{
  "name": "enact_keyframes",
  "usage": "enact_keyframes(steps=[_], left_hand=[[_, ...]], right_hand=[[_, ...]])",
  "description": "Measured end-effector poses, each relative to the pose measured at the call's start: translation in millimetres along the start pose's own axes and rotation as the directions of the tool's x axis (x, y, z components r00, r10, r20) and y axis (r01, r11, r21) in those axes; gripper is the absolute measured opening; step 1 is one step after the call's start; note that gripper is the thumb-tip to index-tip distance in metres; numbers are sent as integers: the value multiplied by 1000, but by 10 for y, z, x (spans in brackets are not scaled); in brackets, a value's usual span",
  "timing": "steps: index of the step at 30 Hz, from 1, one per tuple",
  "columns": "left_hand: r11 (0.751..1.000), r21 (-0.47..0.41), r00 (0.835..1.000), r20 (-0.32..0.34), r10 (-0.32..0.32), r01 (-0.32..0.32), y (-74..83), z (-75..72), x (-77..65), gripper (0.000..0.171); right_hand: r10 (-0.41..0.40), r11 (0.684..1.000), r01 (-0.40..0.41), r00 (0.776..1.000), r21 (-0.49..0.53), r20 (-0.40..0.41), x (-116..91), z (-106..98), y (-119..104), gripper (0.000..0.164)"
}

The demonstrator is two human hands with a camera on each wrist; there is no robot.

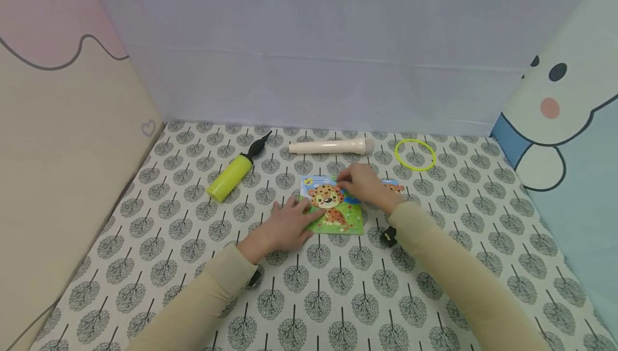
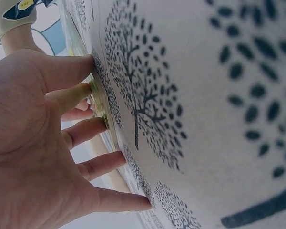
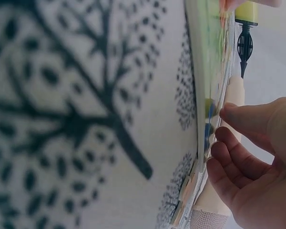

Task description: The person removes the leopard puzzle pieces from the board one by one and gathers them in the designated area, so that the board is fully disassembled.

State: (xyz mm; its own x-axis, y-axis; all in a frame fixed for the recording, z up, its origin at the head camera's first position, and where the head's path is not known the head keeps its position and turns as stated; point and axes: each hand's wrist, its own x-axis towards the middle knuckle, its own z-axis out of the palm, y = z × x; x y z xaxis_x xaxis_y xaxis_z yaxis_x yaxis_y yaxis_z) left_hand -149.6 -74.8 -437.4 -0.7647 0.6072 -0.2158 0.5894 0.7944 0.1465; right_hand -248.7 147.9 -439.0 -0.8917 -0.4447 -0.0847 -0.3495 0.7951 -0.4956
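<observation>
A flat picture board with a spotted cartoon leopard lies mid-table. My left hand is at its left side with fingers spread, one finger reaching over the picture. In the left wrist view those fingertips meet the board's edge and the cloth. At the board's upper right, my right hand has bent fingers with thumb and fingertips close together. The right wrist view shows the thumb and fingers right at the picture surface; I cannot tell whether they pinch anything. A second leopard picture shows partly behind the right wrist.
A yellow-green hand pump with a black nozzle lies at the left. Behind the board lies a pale microphone-shaped stick, with a yellow ring to its right. Cloth walls enclose the back and sides of the tree-patterned tablecloth.
</observation>
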Motion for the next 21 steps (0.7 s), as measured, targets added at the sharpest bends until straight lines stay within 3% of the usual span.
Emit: enact_keyframes(steps=[7, 21], left_hand=[[1000, -4, 1000, 2, -9, 9, -11, 8, 1, 60], [1000, -13, 1000, 11, -9, 9, 12, -27, -7, 58]], right_hand=[[15, 1000, -14, 999, 17, -32, 17, 39, -17, 12], [51, 998, -51, 999, 47, -8, 32, 38, -20, 8]])
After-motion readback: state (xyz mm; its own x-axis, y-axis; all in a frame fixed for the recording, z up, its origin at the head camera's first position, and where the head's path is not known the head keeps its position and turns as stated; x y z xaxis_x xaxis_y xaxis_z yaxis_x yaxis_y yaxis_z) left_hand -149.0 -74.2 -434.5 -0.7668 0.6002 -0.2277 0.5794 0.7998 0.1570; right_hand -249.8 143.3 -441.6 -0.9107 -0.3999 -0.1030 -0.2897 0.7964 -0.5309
